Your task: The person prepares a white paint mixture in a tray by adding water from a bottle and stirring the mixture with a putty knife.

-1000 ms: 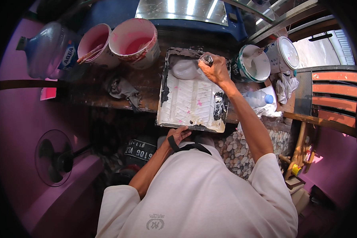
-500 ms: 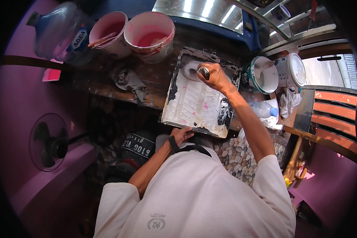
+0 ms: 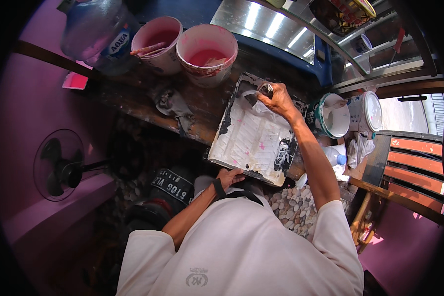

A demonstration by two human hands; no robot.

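Paint tray (image 3: 254,143) lies tilted on the wooden bench, white-smeared. At its far end the right hand (image 3: 279,100) closes around a scraper (image 3: 260,92), blade pressed into the paint. At its near edge the left hand (image 3: 230,176) grips the rim, apparently steadying it.

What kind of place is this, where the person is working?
Probably a home corner used for painting: a white-smeared rectangular paint tray lies on a stained wooden bench, two round buckets of pink paint stand behind it, and the wall is pink.
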